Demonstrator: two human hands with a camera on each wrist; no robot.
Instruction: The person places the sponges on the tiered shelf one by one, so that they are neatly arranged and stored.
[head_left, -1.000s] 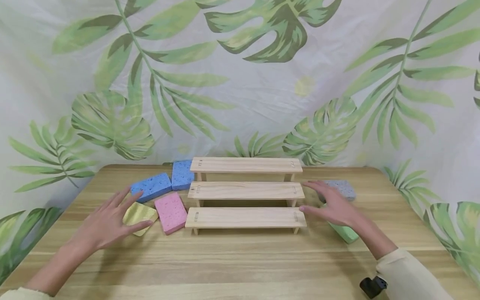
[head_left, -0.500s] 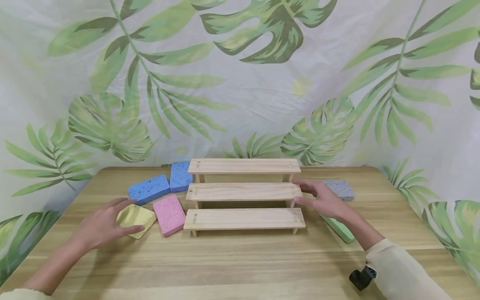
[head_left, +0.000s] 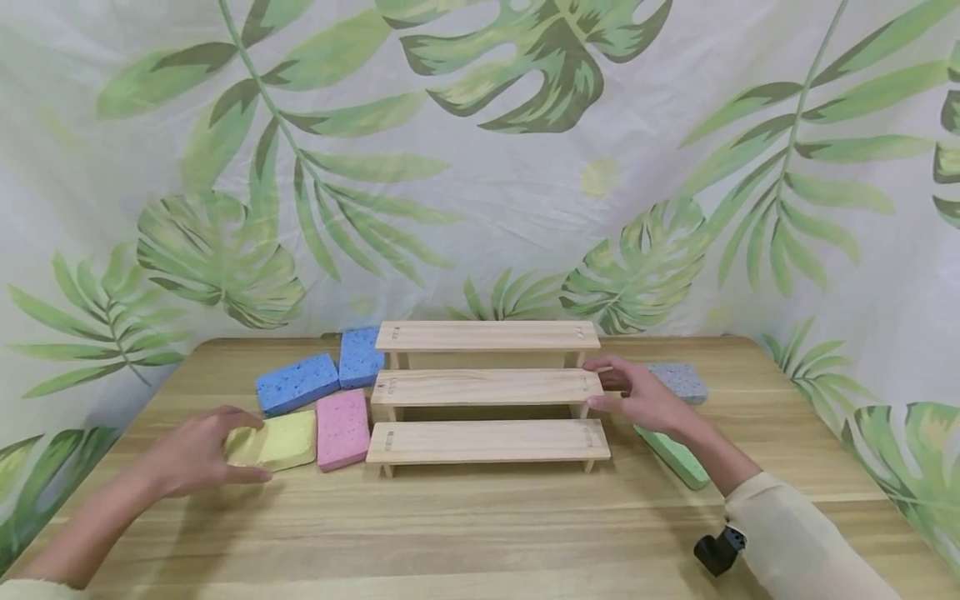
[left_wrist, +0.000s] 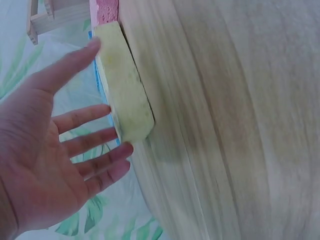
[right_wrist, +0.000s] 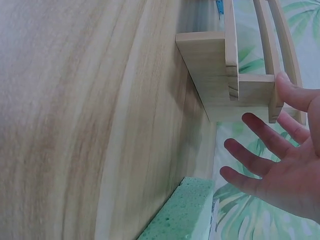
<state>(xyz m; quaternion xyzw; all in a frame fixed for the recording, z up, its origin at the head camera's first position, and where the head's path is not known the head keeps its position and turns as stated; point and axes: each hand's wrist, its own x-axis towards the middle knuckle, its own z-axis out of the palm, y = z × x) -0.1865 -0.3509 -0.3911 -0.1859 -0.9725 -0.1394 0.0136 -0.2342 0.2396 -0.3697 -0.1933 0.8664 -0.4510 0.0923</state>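
Note:
My left hand (head_left: 191, 454) is at the left end of a yellow sponge (head_left: 281, 440), its fingers spread and only gently bent. In the left wrist view, the thumb tip and fingertips lie along the edge of the sponge. The yellow sponge's other end meets a pink sponge (head_left: 343, 429). My right hand (head_left: 637, 396) is at the right end of the middle step of a three-tier wooden shelf (head_left: 487, 387). Its thumb tip is right at the step's edge in the right wrist view, with the other fingers spread loosely.
Two blue sponges, a tilted one (head_left: 297, 385) and an upright one (head_left: 361, 358), lie behind the pink one. Right of the shelf are a grey-blue sponge (head_left: 678, 382) and a green sponge (head_left: 672, 457), partly behind my right hand. A leaf-print cloth (head_left: 510, 183) hangs behind the table (head_left: 480, 533).
The yellow sponge has turned straighter and now meets the pink sponge, which has straightened too. My left hand has lowered to the yellow sponge. My right hand has shifted left to the shelf.

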